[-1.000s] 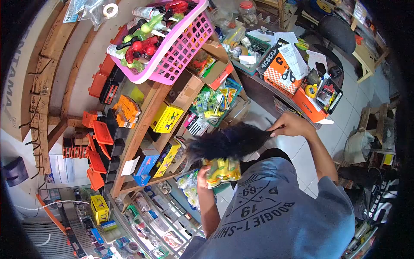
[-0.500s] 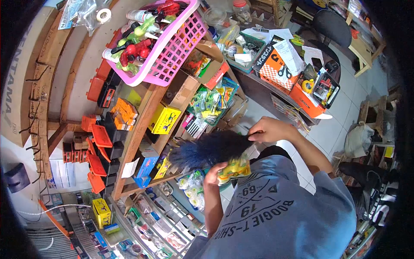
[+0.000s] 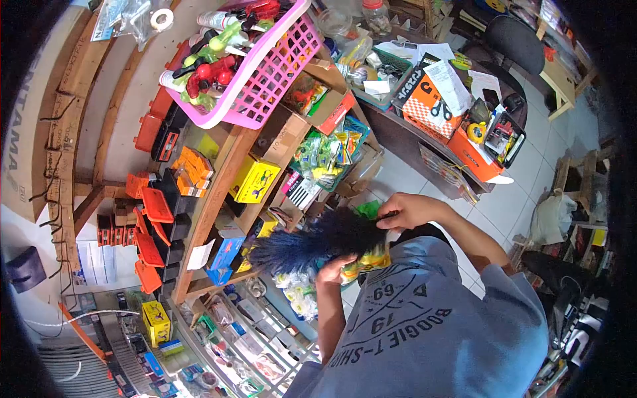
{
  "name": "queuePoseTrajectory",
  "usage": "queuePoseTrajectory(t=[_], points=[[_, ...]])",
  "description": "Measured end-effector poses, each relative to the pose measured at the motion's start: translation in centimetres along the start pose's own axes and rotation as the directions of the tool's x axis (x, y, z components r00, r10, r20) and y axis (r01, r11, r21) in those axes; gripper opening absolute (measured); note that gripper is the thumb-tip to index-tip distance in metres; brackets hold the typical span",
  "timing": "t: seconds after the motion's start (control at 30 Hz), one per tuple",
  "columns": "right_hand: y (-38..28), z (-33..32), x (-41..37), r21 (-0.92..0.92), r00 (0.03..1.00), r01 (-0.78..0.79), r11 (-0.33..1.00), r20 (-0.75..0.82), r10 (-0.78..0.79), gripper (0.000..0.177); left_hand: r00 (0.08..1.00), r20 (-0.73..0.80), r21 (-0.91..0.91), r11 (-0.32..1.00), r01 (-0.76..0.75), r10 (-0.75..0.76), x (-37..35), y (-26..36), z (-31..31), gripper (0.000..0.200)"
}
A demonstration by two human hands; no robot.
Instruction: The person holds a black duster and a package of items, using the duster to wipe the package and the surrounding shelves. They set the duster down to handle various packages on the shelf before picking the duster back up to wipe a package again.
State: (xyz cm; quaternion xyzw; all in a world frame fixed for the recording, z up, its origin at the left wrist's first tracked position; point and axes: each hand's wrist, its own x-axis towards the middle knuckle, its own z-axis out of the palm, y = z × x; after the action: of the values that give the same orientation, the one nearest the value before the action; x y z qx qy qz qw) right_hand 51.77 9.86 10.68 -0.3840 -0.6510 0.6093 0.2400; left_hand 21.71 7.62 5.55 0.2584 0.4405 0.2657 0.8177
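Observation:
A dark blue feather duster (image 3: 308,240) with fluffy bristles stretches leftward from my right hand (image 3: 410,211), whose fingers are closed around its handle end. Below it, my left hand (image 3: 335,270) grips a yellow plastic packet (image 3: 371,260) close to my shirt. The duster's dark fibres lie over the packet's upper part and hide some of it. A bit of green plastic (image 3: 368,209) shows just behind the duster, near my right fingers.
On the wooden shelf (image 3: 215,199) to the left stands a pink basket (image 3: 265,99) full of spray bottles. Under it are yellow boxes (image 3: 255,180) and bagged goods (image 3: 325,156). A glass case (image 3: 245,338) lies lower left; a cluttered desk (image 3: 418,152) stands upper right.
The duster has shifted down and left, now covering more of the yellow packet. My right hand has risen slightly. Green plastic has come into sight behind the duster.

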Motion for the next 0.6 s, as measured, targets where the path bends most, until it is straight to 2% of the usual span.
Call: queuePoseTrajectory(t=[0.03, 0.07, 0.17, 0.2, 0.23, 0.3, 0.33, 0.37, 0.4, 0.43, 0.5, 0.53, 0.57, 0.6], points=[[-0.9, -0.8, -0.5, 0.034, 0.994, -0.107, 0.994, 0.028, 0.106, 0.030, 1.000, 0.001, 0.001, 1.000, 0.000, 0.000, -0.2, -0.1, -0.6, 0.029], [-1.3, -1.4, -0.7, 0.064, 0.976, -0.213, 0.975, 0.062, 0.209, 0.032, 0.999, 0.017, -0.080, 0.996, -0.032, 0.033, -0.5, -0.1, -1.7, 0.031], [2.2, -3.1, -2.1, 0.106, 0.990, -0.139, 0.985, 0.015, 0.138, 0.034, 0.989, 0.044, -0.320, 0.940, -0.120, 0.141, -1.6, 0.6, -5.6, 0.037], [2.5, -3.9, -2.9, 0.129, 0.983, -0.182, 0.975, 0.037, 0.179, 0.036, 0.983, 0.046, -0.398, 0.906, -0.145, 0.178, -1.8, 0.8, -6.4, 0.038], [2.3, -4.3, -3.2, 0.129, 0.983, -0.183, 0.975, 0.040, 0.180, 0.036, 0.985, -0.017, -0.363, 0.917, -0.169, 0.174, -2.4, 1.8, -5.0, 0.031], [2.3, -4.4, -3.6, 0.143, 0.975, -0.217, 0.966, 0.071, 0.209, 0.035, 0.978, 0.138, -0.338, 0.936, -0.100, 0.154, -2.3, 2.0, -5.0, 0.032], [2.7, -3.9, -3.4, 0.146, 0.974, -0.222, 0.964, 0.073, 0.213, 0.035, 0.993, 0.092, -0.279, 0.959, -0.043, 0.072, -1.0, 0.2, -9.4, 0.032], [3.3, -3.1, -2.7, 0.139, 0.979, -0.199, 0.970, 0.075, 0.190, 0.035, 0.999, 0.045, -0.221, 0.975, 0.018, -0.008, -0.4, 0.9, -9.2, 0.033], [3.6, -2.3, -2.1, 0.130, 0.983, -0.175, 0.976, 0.075, 0.166, 0.034, 0.988, -0.136, 0.035, 0.997, -0.074, 0.078, 0.2, -0.3, -7.7, 0.036], [3.4, -1.7, -1.7, 0.132, 0.984, -0.174, 0.976, 0.069, 0.166, 0.034, 0.988, -0.132, 0.039, 0.997, -0.072, 0.076, 0.4, 0.4, -4.1, 0.036], [2.7, -0.7, -0.7, 0.146, 0.998, -0.042, 0.988, 0.048, 0.035, 0.033, 0.879, -0.184, 0.179, 0.894, -0.410, 0.440, 0.8, 1.3, -0.3, 0.051], [2.3, -0.6, -0.7, 0.107, 0.998, -0.064, 0.992, 0.027, 0.061, 0.033, 0.935, -0.185, 0.150, 0.948, -0.279, 0.304, 0.8, 1.4, -1.8, 0.053], [2.3, -0.8, -1.0, 0.108, 0.998, -0.065, 0.992, 0.023, 0.063, 0.033, 0.936, -0.181, 0.151, 0.949, -0.277, 0.302, 0.6, 1.6, -2.9, 0.053], [2.5, -1.0, -1.3, 0.152, 0.993, -0.121, 0.981, 0.013, 0.121, 0.034, 0.948, -0.250, 0.048, 0.980, -0.192, 0.198, 0.3, 1.7, -4.1, 0.054]])
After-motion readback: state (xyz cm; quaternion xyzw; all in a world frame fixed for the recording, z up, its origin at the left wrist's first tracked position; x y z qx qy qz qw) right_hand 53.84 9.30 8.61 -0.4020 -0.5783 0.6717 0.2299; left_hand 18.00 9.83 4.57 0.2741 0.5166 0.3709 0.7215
